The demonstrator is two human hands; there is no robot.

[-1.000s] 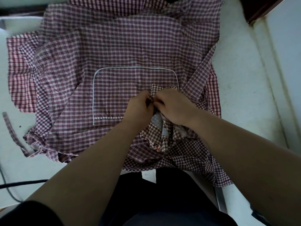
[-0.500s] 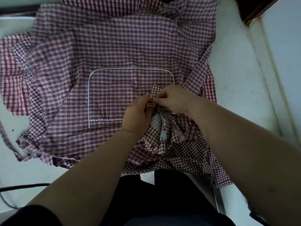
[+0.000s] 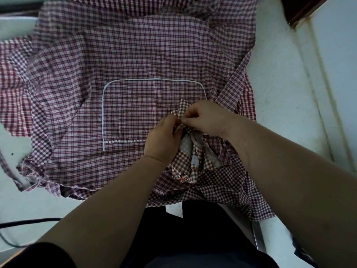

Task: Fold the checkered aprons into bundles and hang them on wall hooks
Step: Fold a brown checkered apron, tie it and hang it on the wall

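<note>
White table [image 3: 286, 117]: crumpled gingham bundle [image 3: 193, 161] pinched by both hands [image 3: 181, 124].

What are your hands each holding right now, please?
Left hand: closed, gripping the bundle.
Right hand: closed, pinching the strap at the bundle's top.

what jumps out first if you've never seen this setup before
The big maroon checkered apron spread across the white table fills most of the view, with a white-piped pocket at its centre. Just right of that pocket, the left hand and right hand pinch the top of a small bunched bundle of brown checked cloth. A black cable trails at the lower left edge.
</note>
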